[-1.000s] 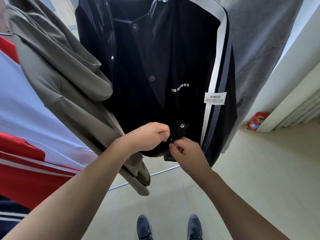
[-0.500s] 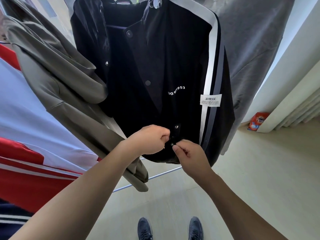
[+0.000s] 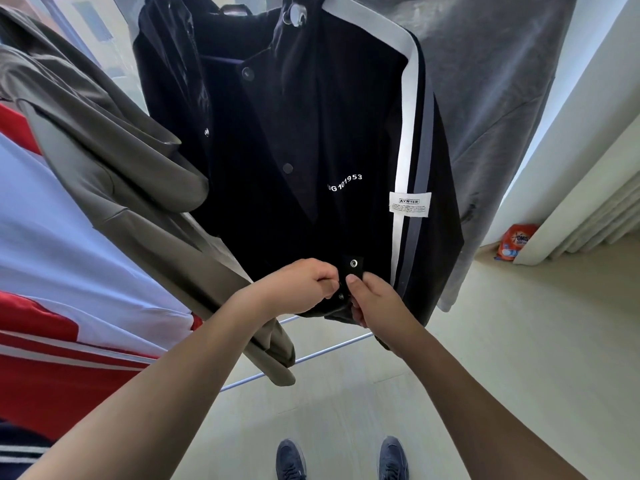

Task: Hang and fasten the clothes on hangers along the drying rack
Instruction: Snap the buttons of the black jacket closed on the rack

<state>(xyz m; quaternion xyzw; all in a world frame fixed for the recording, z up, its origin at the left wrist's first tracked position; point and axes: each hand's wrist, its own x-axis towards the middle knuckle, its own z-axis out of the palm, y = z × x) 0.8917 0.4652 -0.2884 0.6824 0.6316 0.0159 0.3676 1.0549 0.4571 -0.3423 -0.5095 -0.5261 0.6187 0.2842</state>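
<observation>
I see the black jacket (image 3: 311, 150) hanging mid-frame, top to center, betw. an olive garment (image 3: 114, 161) at left & a grey one (image 3: 491, 81) at upper right. My left hand (image 3: 301, 285) has its grip curled round the jacket's lower front edge; right hand (image 3: 374, 299) pinches the opposite flap, thumb just under a metal snap (image 3: 353, 263). Rack bar (image 3: 332, 348) runs below the hem. Detergent bag (image 3: 516, 242) on floor, far right.
</observation>
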